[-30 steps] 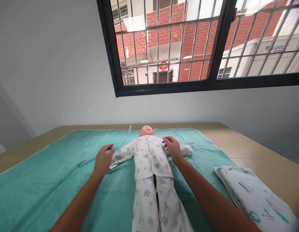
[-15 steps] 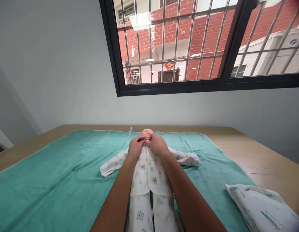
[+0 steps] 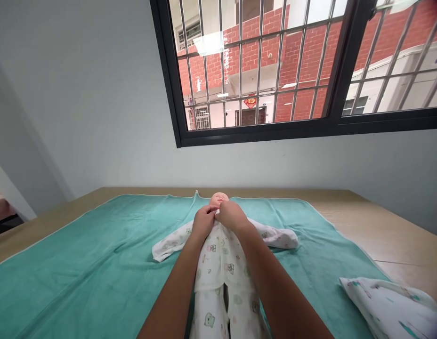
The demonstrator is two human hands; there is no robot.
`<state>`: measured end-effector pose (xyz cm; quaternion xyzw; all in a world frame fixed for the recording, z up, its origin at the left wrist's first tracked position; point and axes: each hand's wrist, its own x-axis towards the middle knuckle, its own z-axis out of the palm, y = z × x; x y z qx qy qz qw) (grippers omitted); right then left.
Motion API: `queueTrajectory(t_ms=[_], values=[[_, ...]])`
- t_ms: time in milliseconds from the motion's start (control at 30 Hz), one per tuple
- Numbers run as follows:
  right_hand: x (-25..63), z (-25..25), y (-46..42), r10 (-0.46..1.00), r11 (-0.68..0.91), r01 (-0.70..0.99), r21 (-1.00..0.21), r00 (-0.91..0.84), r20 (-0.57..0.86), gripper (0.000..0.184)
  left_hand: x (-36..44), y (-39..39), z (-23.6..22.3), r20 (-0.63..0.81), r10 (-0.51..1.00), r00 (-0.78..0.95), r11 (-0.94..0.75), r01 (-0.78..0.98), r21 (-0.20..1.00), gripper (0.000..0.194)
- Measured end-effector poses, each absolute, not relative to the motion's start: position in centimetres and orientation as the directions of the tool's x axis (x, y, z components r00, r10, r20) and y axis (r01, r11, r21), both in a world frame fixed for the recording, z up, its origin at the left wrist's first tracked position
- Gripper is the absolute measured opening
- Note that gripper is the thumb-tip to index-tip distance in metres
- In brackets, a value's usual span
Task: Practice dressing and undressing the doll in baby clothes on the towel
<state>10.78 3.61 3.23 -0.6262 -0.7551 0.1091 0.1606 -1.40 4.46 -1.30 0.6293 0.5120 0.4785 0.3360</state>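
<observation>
A baby doll [image 3: 219, 197] lies on its back on a teal blanket [image 3: 109, 263], its head toward the wall. It wears a white printed baby jacket [image 3: 218, 256] with long sleeves spread to both sides, and matching trousers [image 3: 208, 318] below. At the collar, just under the doll's chin, my left hand [image 3: 203, 220] pinches the jacket's neckline from the left. My right hand [image 3: 232, 215] closes on the same neckline from the right, its fingertips close to the left hand's. The exact bit of collar between the fingers is hidden.
A folded white printed cloth [image 3: 391, 303] lies at the lower right, on the blanket's edge. Beneath the blanket is a wooden table [image 3: 349, 212] against a grey wall [image 3: 98, 117]. A dark-framed barred window [image 3: 261, 136] is above.
The view has shifted slightly, so everything sits a little lower and further right. Both hands stay at the collar, the right hand's fingers now curled lower against it.
</observation>
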Motion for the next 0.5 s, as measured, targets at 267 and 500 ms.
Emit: queueTrajectory(t_ms=[267,500], values=[[9.3,4.1,2.4,0.986,0.141,0.968,-0.209,-0.118,0.119,0.019,-1.3,4.6,-1.5,0.269,0.963,0.011,-0.25,0.404,0.88,0.032],[9.7,3.1,3.2,0.98,0.115,0.952,-0.283,-0.063,0.186,0.015,-1.5,4.6,-1.5,0.281,0.96,0.015,-0.263,0.405,0.876,0.031]])
